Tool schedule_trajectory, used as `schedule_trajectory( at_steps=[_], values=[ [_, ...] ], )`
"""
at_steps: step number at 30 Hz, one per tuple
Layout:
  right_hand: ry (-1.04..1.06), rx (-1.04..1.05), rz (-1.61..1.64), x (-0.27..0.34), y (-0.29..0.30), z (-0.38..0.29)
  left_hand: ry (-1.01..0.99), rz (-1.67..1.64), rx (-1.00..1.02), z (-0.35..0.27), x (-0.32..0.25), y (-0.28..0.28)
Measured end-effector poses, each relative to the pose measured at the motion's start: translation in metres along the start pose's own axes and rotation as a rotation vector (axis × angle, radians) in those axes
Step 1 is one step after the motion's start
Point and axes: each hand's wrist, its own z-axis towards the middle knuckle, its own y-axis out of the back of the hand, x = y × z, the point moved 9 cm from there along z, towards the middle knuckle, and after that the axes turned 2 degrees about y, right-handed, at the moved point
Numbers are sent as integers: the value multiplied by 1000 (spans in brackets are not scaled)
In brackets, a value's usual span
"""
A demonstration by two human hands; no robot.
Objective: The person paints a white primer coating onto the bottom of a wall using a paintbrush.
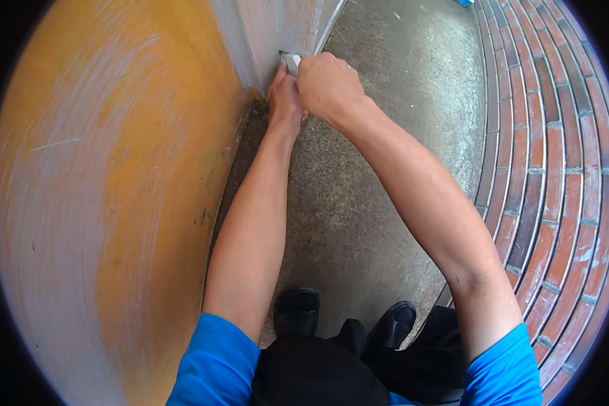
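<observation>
Both my hands are together low on a whitish-grey panel (264, 30), near the top middle of the view. My right hand (330, 83) is closed around a small white object (294, 64), of which only a part shows; its kind cannot be told. Just left of it and partly behind it, my left hand (285, 96) has its fingertips against the panel beside that object. Whether the left fingers grip something is hidden. A small dark gap shows in the panel above the fingertips.
A yellow-orange wall (147, 167) with whitish streaks rises close on the left. A red brick wall (548, 167) curves along the right. Between them runs a rough concrete floor (355, 203), with my black shoes (297, 312) on it. A blue item (464, 2) lies at the top edge.
</observation>
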Motion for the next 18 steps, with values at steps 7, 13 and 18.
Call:
schedule_trajectory(
  at_steps=[7,13,18],
  values=[
    [83,73,-109,6,-10,5,65,44,23,11,10,-3],
    [136,50,-163,14,-9,11,136,83,129,16,16,-6],
    [90,44,-173,5,3,-10,175,2,143,2,19,-15]
  ],
)
